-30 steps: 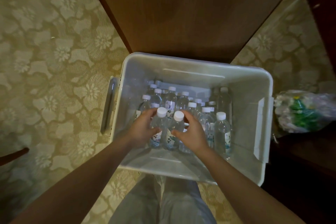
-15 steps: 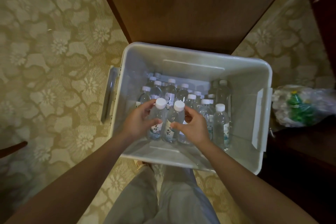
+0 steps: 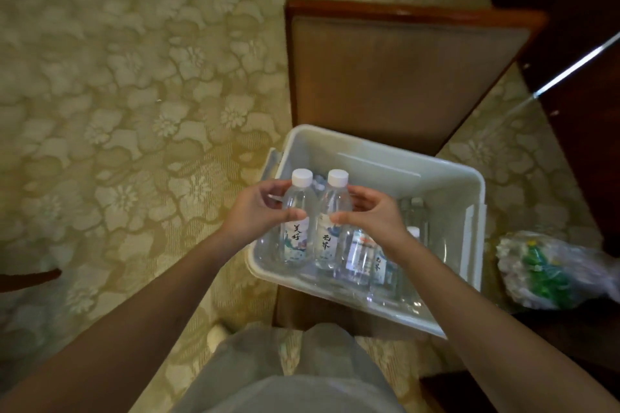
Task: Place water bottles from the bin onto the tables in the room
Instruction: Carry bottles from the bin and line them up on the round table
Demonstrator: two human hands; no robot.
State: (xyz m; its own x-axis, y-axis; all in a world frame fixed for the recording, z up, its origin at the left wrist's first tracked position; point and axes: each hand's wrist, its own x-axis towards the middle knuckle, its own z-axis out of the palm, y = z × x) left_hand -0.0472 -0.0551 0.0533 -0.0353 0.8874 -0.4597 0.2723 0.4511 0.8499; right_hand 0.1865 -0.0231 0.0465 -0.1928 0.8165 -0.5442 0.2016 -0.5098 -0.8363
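Holding two bottles point(image 3: 297, 228) over the bin point(image 3: 369, 151): my left hand point(image 3: 258, 211) wraps one, right hand point(image 3: 372, 214) the other. Pick-up step, I judge. Next: carry both upright to a worktop.

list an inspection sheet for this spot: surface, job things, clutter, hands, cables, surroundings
surface: white bin appears to sit on a chair seat
job's things: left bottle and right bottle, upright, white caps, side by side over the bin; more bottles inside
clutter: plastic bag with green contents, right of the bin
hands: left hand grips left bottle; right hand grips right bottle
cables: nothing seen
surroundings: floral carpet; dark wooden furniture at right
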